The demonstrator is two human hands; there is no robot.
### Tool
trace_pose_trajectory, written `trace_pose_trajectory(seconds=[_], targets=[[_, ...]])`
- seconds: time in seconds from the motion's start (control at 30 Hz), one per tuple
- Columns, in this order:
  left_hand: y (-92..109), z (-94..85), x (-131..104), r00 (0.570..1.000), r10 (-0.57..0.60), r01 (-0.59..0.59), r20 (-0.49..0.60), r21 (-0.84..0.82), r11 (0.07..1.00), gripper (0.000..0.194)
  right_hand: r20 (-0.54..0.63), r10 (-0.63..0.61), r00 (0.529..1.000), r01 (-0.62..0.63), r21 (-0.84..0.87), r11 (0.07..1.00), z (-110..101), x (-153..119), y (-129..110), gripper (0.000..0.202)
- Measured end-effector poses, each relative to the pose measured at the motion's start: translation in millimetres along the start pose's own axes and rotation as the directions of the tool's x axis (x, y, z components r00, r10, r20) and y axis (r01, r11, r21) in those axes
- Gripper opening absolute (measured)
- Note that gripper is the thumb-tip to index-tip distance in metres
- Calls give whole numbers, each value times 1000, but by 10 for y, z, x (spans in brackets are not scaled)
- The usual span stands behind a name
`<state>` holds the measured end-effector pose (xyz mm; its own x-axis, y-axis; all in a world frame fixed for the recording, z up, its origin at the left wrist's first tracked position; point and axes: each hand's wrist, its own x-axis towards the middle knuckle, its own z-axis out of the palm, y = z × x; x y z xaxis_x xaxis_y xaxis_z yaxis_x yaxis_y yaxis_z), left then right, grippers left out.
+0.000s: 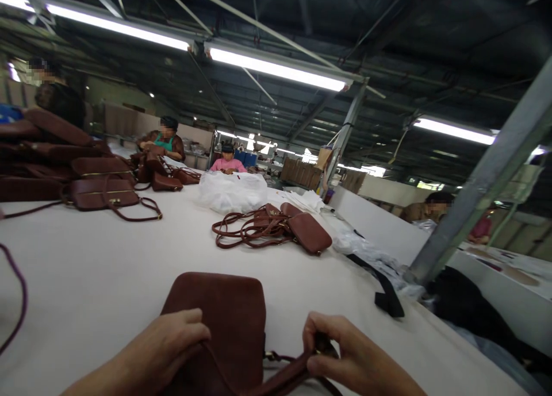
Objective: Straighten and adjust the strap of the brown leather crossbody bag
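Note:
A dark brown leather bag (224, 321) lies flat on the white table (95, 269) right in front of me. My left hand (172, 341) rests on its left side, fingers curled over the edge. My right hand (340, 350) pinches the bag's brown strap (284, 376) next to a small metal fitting on the bag's right edge.
Two more brown bags with tangled straps (276, 226) lie mid-table. A stack of bags (81, 180) is at the left. White plastic bags (233, 192) sit behind. A black strap (383, 289) hangs over the right edge by a grey post (478, 183). Other people work at the far end.

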<state>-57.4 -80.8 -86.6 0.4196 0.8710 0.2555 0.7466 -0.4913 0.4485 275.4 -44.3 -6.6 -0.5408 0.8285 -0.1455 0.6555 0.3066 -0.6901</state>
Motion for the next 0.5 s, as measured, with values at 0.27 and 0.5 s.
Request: trace_pose_trajectory(seconds=[0.27, 0.5], targets=[[-617, 145, 29, 968, -73, 10, -240, -252, 968, 29, -150, -74, 986, 89, 99, 991, -105, 105, 145, 30], [-262, -58, 8, 987, -146, 161, 70, -311, 937, 24, 6, -89, 996, 89, 40, 995, 52, 368, 209, 34]])
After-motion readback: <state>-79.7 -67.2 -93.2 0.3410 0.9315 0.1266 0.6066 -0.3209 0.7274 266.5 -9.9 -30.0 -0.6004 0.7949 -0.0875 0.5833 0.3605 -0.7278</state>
